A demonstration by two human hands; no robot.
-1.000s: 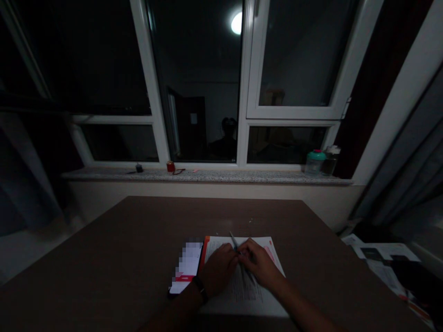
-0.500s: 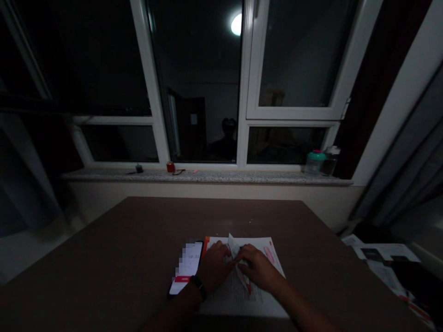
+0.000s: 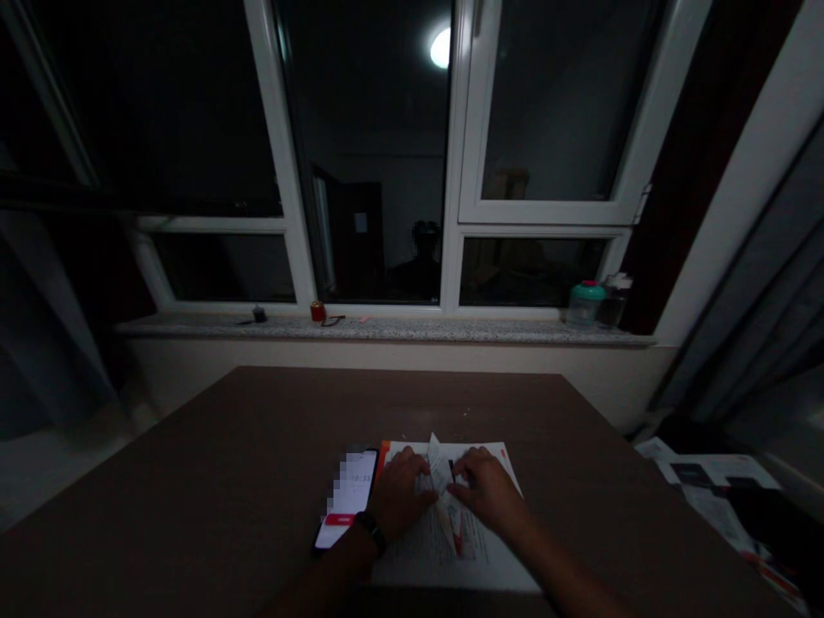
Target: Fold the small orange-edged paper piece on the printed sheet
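Note:
A narrow folded piece of printed paper (image 3: 440,470), with a pointed top and a red tip at its lower end, stands over a white printed booklet (image 3: 476,571) on the brown table. My left hand (image 3: 403,489) pinches the folded paper from the left, thumb against its edge. From the right, my right hand (image 3: 486,487) closes its thumb and fingertips on the paper's other edge. A lit phone (image 3: 351,493) lies left of the booklet, beside my left wrist with its dark band.
The table (image 3: 289,421) reaches to the wall under the window. On the sill (image 3: 412,329) stand a red spool (image 3: 318,312), a small dark bottle (image 3: 258,313) and a green-lidded jar (image 3: 585,305). Papers (image 3: 714,470) lie low at the right.
My right hand has moved slightly right, away from my left hand, and more of the folded paper shows between them. Its lower tip has shifted a little left.

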